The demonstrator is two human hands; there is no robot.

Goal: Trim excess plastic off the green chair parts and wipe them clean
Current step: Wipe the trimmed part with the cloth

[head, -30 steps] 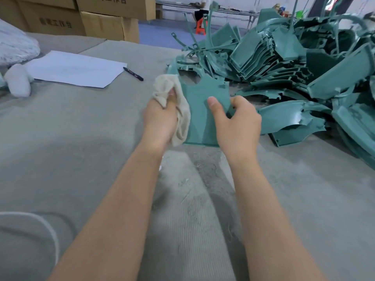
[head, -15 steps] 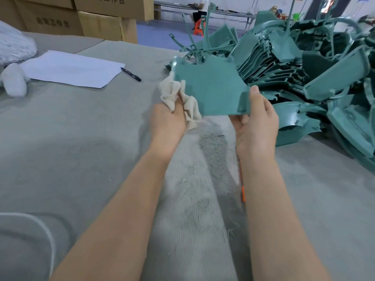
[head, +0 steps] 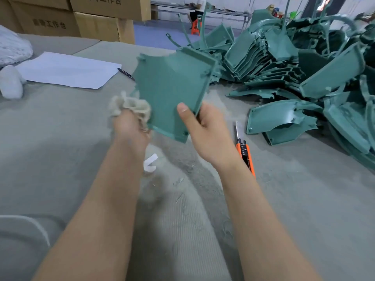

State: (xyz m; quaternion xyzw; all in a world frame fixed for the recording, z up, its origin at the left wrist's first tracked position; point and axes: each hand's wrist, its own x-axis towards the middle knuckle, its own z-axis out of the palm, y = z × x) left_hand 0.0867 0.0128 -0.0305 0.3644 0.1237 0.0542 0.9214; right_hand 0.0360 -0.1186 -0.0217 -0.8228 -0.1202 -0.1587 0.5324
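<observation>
While the green chair part (head: 170, 92) is held tilted above the table (head: 60, 142), your right hand (head: 205, 128) pinches its lower corner and your left hand (head: 129, 130) clutches the cloth (head: 129, 105) at its left edge. You seem mid-wipe; next, sweep the cloth across the face.

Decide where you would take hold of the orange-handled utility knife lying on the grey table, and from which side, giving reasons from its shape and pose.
Grip the orange-handled utility knife by its orange handle, probably coming from above and the right. It lies flat, the bare metal blade pointing away, and the right forearm crowds its left side.
</observation>
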